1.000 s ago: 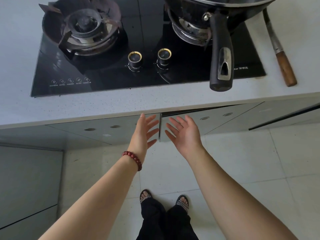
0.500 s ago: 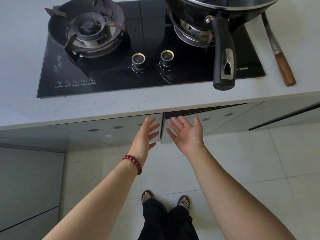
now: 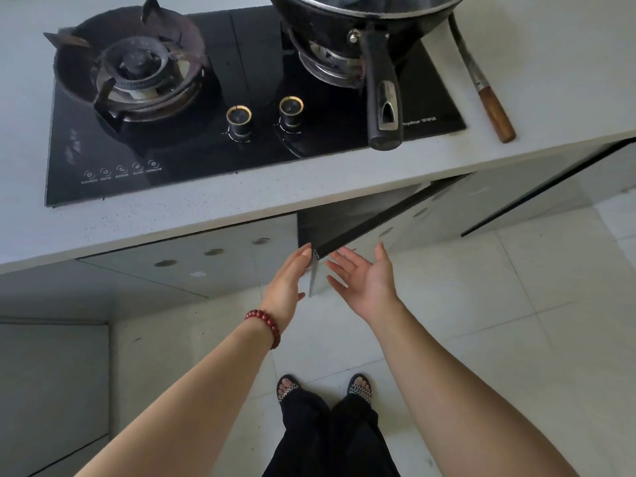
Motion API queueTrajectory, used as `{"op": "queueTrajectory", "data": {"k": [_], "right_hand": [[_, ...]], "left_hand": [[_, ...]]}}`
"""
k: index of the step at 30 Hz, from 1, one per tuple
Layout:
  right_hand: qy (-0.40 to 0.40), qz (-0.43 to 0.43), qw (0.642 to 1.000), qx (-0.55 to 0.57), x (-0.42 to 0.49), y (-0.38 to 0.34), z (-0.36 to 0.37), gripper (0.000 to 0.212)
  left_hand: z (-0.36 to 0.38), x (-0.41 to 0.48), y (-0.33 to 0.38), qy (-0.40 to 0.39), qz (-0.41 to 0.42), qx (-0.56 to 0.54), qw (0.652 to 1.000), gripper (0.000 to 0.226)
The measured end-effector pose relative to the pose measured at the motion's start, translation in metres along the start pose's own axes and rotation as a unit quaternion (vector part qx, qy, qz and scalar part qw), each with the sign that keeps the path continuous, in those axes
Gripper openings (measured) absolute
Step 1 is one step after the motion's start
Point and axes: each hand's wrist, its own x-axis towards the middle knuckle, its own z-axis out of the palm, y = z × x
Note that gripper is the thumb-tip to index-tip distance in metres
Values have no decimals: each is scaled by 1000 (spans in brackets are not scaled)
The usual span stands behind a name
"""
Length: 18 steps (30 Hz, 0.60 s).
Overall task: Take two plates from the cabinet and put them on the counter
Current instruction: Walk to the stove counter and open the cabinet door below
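Under the grey counter point(image 3: 213, 215), the right cabinet door point(image 3: 375, 232) stands partly swung out, leaving a dark gap behind it. My left hand point(image 3: 287, 287) reaches to the door's free edge, its straight fingers touching the edge from the left. Just right of that edge my right hand point(image 3: 364, 280) hovers with spread fingers, palm turned up, holding nothing. The left cabinet door point(image 3: 192, 259) stays closed. No plates show; the cabinet's inside is dark and hidden.
A black gas hob point(image 3: 213, 108) is set into the counter, with a bare left burner point(image 3: 134, 67) and a black wok point(image 3: 361, 15) on the right whose handle point(image 3: 383, 94) juts over the front edge. A wooden-handled utensil point(image 3: 488, 98) lies right. My feet point(image 3: 323, 387) stand on pale tiles.
The right cabinet door has swung further out, widening the dark gap. Both hands have moved back with its edge, the left now touching it.
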Motion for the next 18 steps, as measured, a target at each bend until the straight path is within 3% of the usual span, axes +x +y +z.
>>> {"op": "queueTrajectory", "data": {"k": [12,18], "right_hand": [[15,15,1000,-8,-26,4,-26,75],[8,25,1000,3,-38,4,-44,78]], "left_hand": [[17,3,-9,-43,-28,105,993,61],[28,-10,-9,-49,-40,146,987,44]]}}
